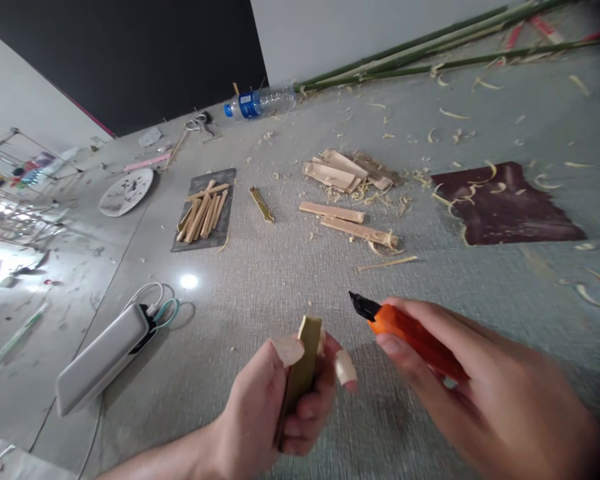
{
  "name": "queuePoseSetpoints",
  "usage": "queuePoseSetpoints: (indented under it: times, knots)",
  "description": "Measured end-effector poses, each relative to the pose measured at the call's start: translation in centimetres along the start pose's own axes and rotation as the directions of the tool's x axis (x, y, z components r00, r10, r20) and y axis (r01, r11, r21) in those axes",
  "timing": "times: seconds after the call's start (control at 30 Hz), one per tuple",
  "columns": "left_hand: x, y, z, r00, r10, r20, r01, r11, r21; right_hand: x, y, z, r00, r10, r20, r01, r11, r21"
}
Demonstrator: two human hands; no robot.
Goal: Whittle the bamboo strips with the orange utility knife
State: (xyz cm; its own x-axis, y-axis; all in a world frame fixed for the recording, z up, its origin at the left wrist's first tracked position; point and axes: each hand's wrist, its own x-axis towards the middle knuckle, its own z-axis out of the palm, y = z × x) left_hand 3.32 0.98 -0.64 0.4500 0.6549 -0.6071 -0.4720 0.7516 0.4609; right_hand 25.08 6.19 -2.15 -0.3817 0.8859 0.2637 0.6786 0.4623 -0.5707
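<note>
My left hand (pixel 280 400) is closed around a short strip of split bamboo (pixel 305 360), its cut end pointing up and away from me. Pale tape wraps the thumb and one finger of that hand. To the right, my right hand (pixel 470 373) grips an orange utility knife (pixel 415 337) with a black tip, which points up and left. The knife tip is apart from the bamboo. Beyond my hands lie two flat bamboo pieces (pixel 333 212), a thin sliver (pixel 387 263) and a pile of wider bamboo slats (pixel 337 170) among curled shavings.
Trimmed sticks (pixel 203 213) lie on a dark sheet. A power bank (pixel 105 357) with cables is at left, near a white plate (pixel 126 192). A plastic bottle (pixel 260 102) and long bamboo poles (pixel 430 50) line the back. Brown sandpaper-like sheet (pixel 515 207) lies right.
</note>
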Motion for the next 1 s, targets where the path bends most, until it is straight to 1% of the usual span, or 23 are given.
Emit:
queuePoseSetpoints:
  times: [0.1, 0.2, 0.27, 0.37, 0.47, 0.57, 0.7, 0.77, 0.87, 1.0]
  knots:
    - [0.1, -0.1, 0.1, 0.997, 0.063, -0.047, -0.06, 0.996, 0.068, 0.1, 0.0, -0.1, 1.0, 0.002, 0.01, -0.002, 1.0, 0.009]
    - [0.4, -0.3, 0.2, 0.99, 0.126, -0.06, -0.119, 0.988, 0.102, 0.2, 0.0, -0.2, 0.999, -0.03, 0.039, 0.027, 0.997, 0.073]
    - [0.6, -0.5, 0.0, 0.988, 0.148, -0.047, -0.143, 0.985, 0.094, 0.2, -0.1, -0.4, 0.996, -0.057, 0.061, 0.049, 0.991, 0.124]
    - [0.8, -0.9, -0.4, 0.984, 0.179, -0.018, -0.177, 0.98, 0.091, 0.2, -0.3, -0.5, 0.992, -0.088, 0.088, 0.074, 0.985, 0.159]
    - [0.7, -1.3, -0.9, 0.985, 0.171, -0.039, -0.166, 0.982, 0.094, 0.1, -0.4, -0.6, 0.987, -0.101, 0.122, 0.079, 0.982, 0.169]
    - [0.6, -1.4, -1.2, 0.992, 0.116, -0.055, -0.112, 0.991, 0.074, 0.0, -0.4, -0.4, 0.981, -0.127, 0.144, 0.104, 0.982, 0.157]
    - [0.4, -1.3, -1.2, 0.995, 0.055, -0.078, -0.051, 0.997, 0.058, -0.1, -0.4, -0.2, 0.976, -0.169, 0.137, 0.152, 0.98, 0.13]
    - [0.3, -1.2, -1.0, 0.995, 0.076, -0.065, -0.072, 0.996, 0.06, -0.1, -0.4, -0.2, 0.974, -0.18, 0.138, 0.161, 0.977, 0.136]
    - [0.3, -1.2, -0.8, 0.99, 0.139, -0.031, -0.136, 0.988, 0.077, -0.2, -0.4, -0.2, 0.969, -0.191, 0.155, 0.17, 0.976, 0.138]
    - [0.3, -1.2, -0.7, 0.985, 0.174, -0.016, -0.171, 0.981, 0.094, -0.1, -0.5, -0.2, 0.966, -0.2, 0.165, 0.18, 0.975, 0.13]
